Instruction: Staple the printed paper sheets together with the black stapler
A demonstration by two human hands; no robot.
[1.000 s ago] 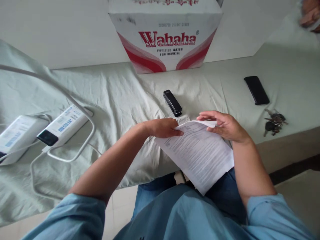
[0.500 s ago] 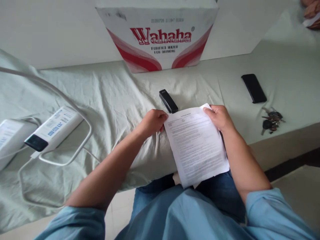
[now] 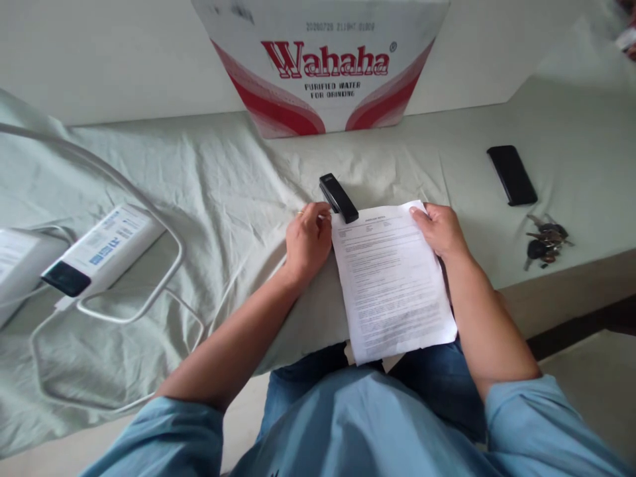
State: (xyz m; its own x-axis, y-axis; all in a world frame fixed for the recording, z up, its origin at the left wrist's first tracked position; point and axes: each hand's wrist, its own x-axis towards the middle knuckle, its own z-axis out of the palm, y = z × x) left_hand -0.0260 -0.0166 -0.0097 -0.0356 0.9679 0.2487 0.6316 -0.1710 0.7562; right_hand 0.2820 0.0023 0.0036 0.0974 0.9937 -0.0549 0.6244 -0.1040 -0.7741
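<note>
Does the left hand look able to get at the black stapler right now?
Probably yes: the left hand is right beside the black stapler, with nothing visible blocking the way, though the stapler's near end overlaps the paper.

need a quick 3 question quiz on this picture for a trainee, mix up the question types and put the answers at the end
1. Where does the right hand grip the printed sheet?
a) near its bottom left corner
b) near its top right corner
c) at the middle of its bottom edge

2. True or false: the bunch of keys lies nearer the person than the black phone.

3. Fill in: the box beyond the black stapler bears the large red word ____.

Key: 1. b; 2. true; 3. Wahaha
</note>
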